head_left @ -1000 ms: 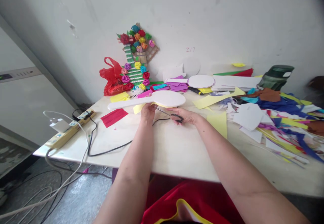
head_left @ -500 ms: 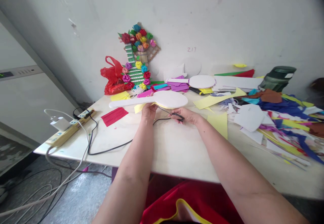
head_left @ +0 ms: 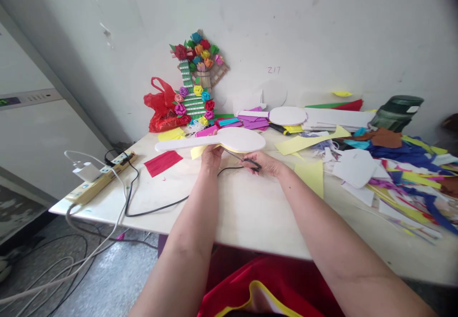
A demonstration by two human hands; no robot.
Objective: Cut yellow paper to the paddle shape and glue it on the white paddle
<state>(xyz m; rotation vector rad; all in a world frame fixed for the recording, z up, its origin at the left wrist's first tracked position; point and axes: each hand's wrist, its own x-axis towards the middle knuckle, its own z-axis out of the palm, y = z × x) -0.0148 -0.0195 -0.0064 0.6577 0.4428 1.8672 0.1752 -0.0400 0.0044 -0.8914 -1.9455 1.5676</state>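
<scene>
My left hand [head_left: 212, 157] is closed on a white paddle-shaped cutout [head_left: 243, 139], gripping it where the long handle meets the round head. Yellow paper [head_left: 196, 152] shows along the underside of the cutout. In my right hand [head_left: 263, 162] is a pair of scissors with dark handles [head_left: 255, 165]; their blades point left, at the lower edge of the cutout. Whether the blades are apart is too small to tell. A red paper piece [head_left: 163, 163] lies on the table to the left of my left hand.
A power strip [head_left: 86, 190] with a white charger and trailing cables sits at the left edge. Paper scraps [head_left: 404, 178] cover the right side, near a green bottle [head_left: 397, 112]. Behind stand a red plastic bag [head_left: 161, 109], a paper-flower guitar [head_left: 193, 102] and another white paddle cutout [head_left: 288, 115].
The view has shifted slightly. Both hands keep nearly the same place, still holding the white cutout and the scissors.
</scene>
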